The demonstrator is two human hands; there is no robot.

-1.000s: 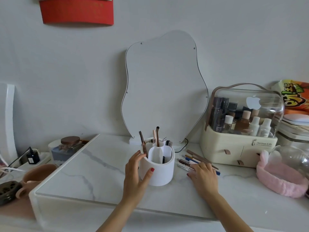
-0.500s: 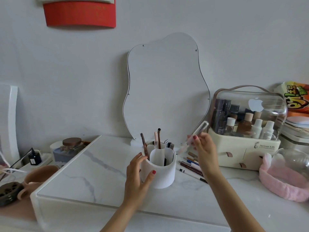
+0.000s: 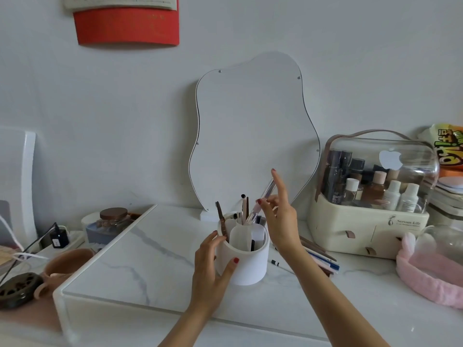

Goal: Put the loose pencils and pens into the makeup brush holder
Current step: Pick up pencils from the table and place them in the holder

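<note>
A white round makeup brush holder [image 3: 246,262] stands on the marble tabletop [image 3: 150,259], with a few brushes upright in its compartments. My left hand [image 3: 213,269] grips the holder's left side. My right hand [image 3: 279,216] is above the holder's right rim and pinches a clear pale pen [image 3: 258,205], tilted, its lower tip inside the holder's middle compartment. Several loose pencils and pens [image 3: 319,256] lie on the table just right of the holder, partly hidden behind my right forearm.
A wavy-edged mirror [image 3: 253,131] leans on the wall behind the holder. A cosmetics case [image 3: 370,221] with a clear lid stands at right, a pink headband [image 3: 431,274] in front of it. A jar [image 3: 112,221], charger and cup sit lower at left.
My right hand lifted a clear pen from the pile at right, carried it left and lowered its tip into the holder. My left hand stayed on the holder.
</note>
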